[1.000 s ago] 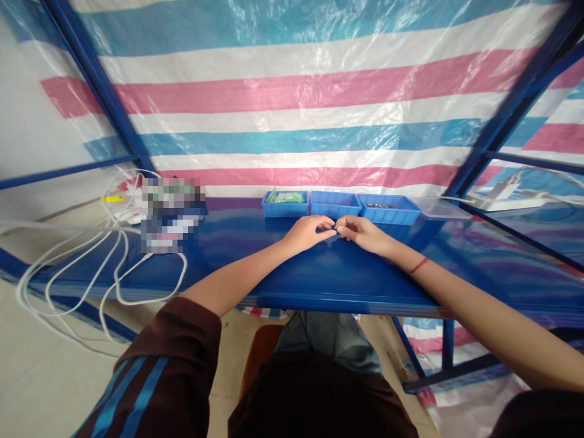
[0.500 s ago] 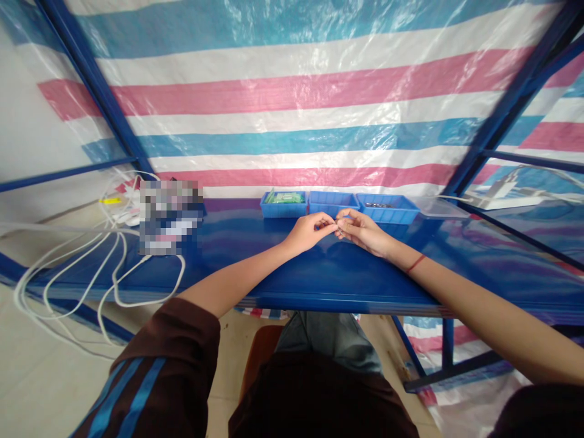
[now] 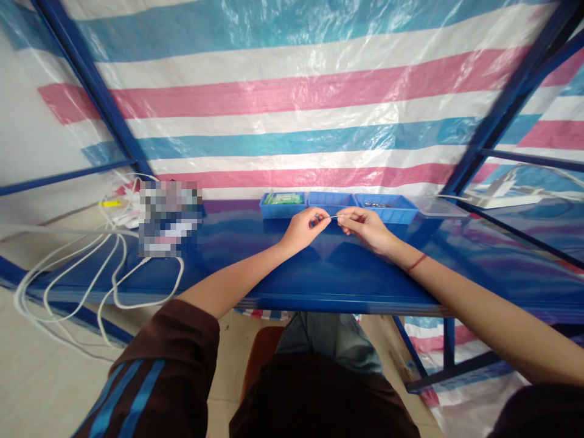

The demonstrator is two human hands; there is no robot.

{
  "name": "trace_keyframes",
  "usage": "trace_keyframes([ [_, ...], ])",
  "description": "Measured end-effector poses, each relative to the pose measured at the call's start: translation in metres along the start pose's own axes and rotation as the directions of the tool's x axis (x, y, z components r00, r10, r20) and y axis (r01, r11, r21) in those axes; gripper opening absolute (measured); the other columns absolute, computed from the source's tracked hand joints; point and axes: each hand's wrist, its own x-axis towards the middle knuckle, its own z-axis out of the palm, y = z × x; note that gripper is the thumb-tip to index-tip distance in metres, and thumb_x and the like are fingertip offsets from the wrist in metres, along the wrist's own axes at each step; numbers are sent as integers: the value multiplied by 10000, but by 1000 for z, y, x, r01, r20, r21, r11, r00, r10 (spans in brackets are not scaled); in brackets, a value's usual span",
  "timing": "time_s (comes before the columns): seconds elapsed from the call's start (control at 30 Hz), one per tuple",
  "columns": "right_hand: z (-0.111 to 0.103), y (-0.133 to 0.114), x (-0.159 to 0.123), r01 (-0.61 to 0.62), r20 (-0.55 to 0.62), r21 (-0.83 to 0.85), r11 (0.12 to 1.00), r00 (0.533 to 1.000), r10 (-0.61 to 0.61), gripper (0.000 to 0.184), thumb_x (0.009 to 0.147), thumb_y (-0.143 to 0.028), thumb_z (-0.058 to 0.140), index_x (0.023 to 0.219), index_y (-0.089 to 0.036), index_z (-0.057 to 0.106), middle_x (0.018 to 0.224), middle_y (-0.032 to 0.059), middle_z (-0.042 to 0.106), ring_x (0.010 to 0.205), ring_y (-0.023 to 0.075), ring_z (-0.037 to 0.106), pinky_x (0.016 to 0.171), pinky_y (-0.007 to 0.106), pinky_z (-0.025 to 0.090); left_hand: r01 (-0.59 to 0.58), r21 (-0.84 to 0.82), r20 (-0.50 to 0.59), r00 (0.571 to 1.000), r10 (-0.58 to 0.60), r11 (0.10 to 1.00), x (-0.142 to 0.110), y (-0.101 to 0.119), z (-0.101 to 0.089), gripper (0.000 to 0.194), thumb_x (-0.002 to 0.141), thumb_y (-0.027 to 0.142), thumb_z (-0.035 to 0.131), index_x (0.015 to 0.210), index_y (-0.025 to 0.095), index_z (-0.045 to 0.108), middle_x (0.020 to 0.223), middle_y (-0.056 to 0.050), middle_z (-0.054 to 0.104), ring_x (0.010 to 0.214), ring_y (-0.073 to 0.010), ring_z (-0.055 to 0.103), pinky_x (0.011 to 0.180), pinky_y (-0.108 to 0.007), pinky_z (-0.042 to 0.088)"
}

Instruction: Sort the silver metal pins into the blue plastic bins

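Observation:
A thin, short metallic rod (image 3: 335,216) spans the gap between my two hands just above the blue table. My left hand (image 3: 305,230) pinches one end between thumb and forefinger. Thumb and fingers of my right hand (image 3: 365,228) close on the other end. What kind of piece it is, I cannot make out. Behind my hands stand three blue bins in a row: the left bin (image 3: 279,212) with green packets (image 3: 285,198), the middle bin (image 3: 332,198), and the right bin (image 3: 396,214) with small metallic pieces (image 3: 378,205).
White cables (image 3: 116,267) loop over the table's left end beside a blurred-out item (image 3: 168,219). A clear plastic lid (image 3: 441,208) lies right of the bins, and a white power strip (image 3: 506,196) is farther right. Blue frame posts (image 3: 493,115) flank the striped sheet.
My hands have lifted slightly and drawn a little apart. The thin rod, mostly hidden by my fingers before, now shows between them.

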Motion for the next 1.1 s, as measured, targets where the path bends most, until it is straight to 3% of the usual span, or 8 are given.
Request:
trace_keyframes([
  [0.17,3,-5,-1,63,-61,-40,997,996,-65,326,597,-400,813,803,-187,678,606,-25,610,525,89,488,525,253,400,32,6,39,999,-32,999,0,-4,0,157,847,307,591,879,161,641,834,-16,683,704,-103,609,694,-221,470],
  [0.37,-1,-9,3,181,-53,-277,944,978,-203,247,668,-394,731,743,-182,629,601,-10,602,539,118,531,544,272,438,38,81,208,977,-54,996,-2,-8,1,235,854,367,576,992,182,611,700,33,614,622,-97,566,622,-211,426],
  [0.47,-23,-13,13,251,-185,-542,802,895,-405,178,726,-361,653,771,-193,615,708,21,648,644,155,594,616,294,471,-11,176,228,973,-30,984,1,-11,-5,287,866,379,561,1081,190,581,623,58,545,592,-101,541,612,-216,403],
  [0.6,-68,-11,25,42,-333,-841,540,746,-577,164,809,-305,524,871,-188,622,799,71,672,723,202,617,694,344,474,-119,358,199,979,49,926,11,-20,-20,183,899,308,500,907,183,632,673,17,578,658,-120,549,664,-245,405],
  [0.73,-97,4,30,-99,-220,-965,241,806,-549,265,806,-322,517,988,-164,626,935,140,678,851,283,599,755,409,444,-138,550,124,989,83,824,17,-30,-33,165,891,256,499,916,198,652,895,-39,650,922,-189,560,853,-323,404],
  [0.87,-91,8,27,-89,-157,-985,145,803,-575,325,821,-357,506,1048,-150,612,974,158,661,915,314,569,791,431,424,14,697,-69,996,47,717,18,-42,-45,289,848,307,579,1128,247,615,1195,-79,584,1146,-282,459,925,-413,360],
  [1.0,-53,0,15,106,28,-990,95,800,-599,258,869,-357,457,942,-167,615,925,139,644,913,291,558,811,415,416,5,705,-109,989,102,709,23,-52,-59,235,901,320,494,1047,195,628,1106,-99,611,1090,-264,482,906,-394,364],
  [1.1,-16,0,2,379,282,-914,144,851,-443,294,914,-360,414,754,-189,591,770,86,622,755,219,570,730,347,427,-115,643,-12,987,160,757,22,-43,-59,285,938,355,416,881,166,622,904,-86,634,954,-226,531,867,-371,388],
])
